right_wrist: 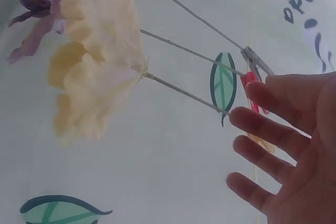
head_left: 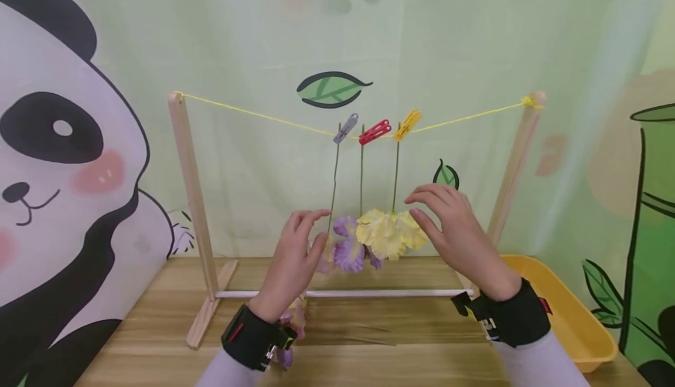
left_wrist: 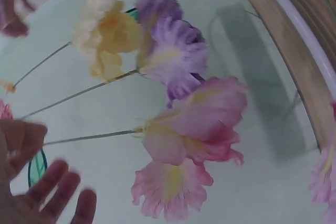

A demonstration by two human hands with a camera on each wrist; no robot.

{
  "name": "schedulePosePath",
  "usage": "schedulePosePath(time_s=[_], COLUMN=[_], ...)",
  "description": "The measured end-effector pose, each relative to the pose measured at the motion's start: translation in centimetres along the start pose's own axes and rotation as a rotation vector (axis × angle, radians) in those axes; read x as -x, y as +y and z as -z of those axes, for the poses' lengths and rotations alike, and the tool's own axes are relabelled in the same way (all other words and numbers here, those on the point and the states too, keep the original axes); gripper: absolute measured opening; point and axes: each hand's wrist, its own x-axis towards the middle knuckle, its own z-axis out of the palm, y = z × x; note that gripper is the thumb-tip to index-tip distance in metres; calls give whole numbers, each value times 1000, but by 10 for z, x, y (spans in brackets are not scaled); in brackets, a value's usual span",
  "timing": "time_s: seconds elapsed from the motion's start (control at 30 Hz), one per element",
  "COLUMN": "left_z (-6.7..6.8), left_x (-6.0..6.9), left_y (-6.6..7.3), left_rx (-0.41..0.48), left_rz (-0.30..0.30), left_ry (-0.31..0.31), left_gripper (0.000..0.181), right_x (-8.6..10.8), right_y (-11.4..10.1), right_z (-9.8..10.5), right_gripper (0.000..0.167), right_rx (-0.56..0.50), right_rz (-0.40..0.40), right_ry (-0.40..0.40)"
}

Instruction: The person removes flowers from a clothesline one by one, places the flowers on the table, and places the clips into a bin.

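Three artificial flowers hang upside down by their stems from a yellow string (head_left: 237, 108). A grey clothespin (head_left: 345, 128) clips the pink flower (left_wrist: 194, 124), a red clothespin (head_left: 375, 132) the purple flower (head_left: 348, 252), and a yellow clothespin (head_left: 408, 125) the yellow flower (head_left: 387, 226). My left hand (head_left: 295, 252) is beside the pink flower, partly hiding it in the head view; its fingers are relaxed near the stem, and whether they touch it I cannot tell. To the right of the yellow flower, my right hand (head_left: 456, 231) hovers with loosely bent, spread fingers, holding nothing.
Two wooden posts (head_left: 194, 193) with a white crossbar (head_left: 379, 294) carry the string above the wooden table (head_left: 153, 328). More pink and purple blossoms (head_left: 296, 316) lie behind the left wrist. A yellow bin (head_left: 585, 340) stands at right, before a printed cloth backdrop (head_left: 253, 35).
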Motion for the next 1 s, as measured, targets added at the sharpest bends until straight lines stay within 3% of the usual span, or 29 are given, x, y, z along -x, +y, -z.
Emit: schedulePosePath(time_s=[0.1, 0.2, 0.33, 0.47, 0.63, 1.0], left_z=[-2, -1, 0, 2, 7, 7], left_x=[-8, -17, -31, -43, -55, -75], left_y=[1, 2, 4, 6, 11, 13], left_rx=[-111, -157, -138, -127, -125, -26], left_rz=[-25, -49, -51, -8, 33, 56], left_ry=[74, 109, 92, 73, 43, -31], left_gripper=[41, 44, 50, 55, 57, 58], right_x=[-13, -26, -50, -79, -111, -157], right_y=[-2, -3, -6, -11, -18, -23], right_z=[1, 5, 14, 19, 18, 16], right_gripper=[15, 15, 18, 25, 35, 46], right_rx=[19, 46, 62, 61, 92, 237], right_rz=[48, 78, 83, 81, 86, 52], right_ry=[27, 51, 60, 41, -19, -247])
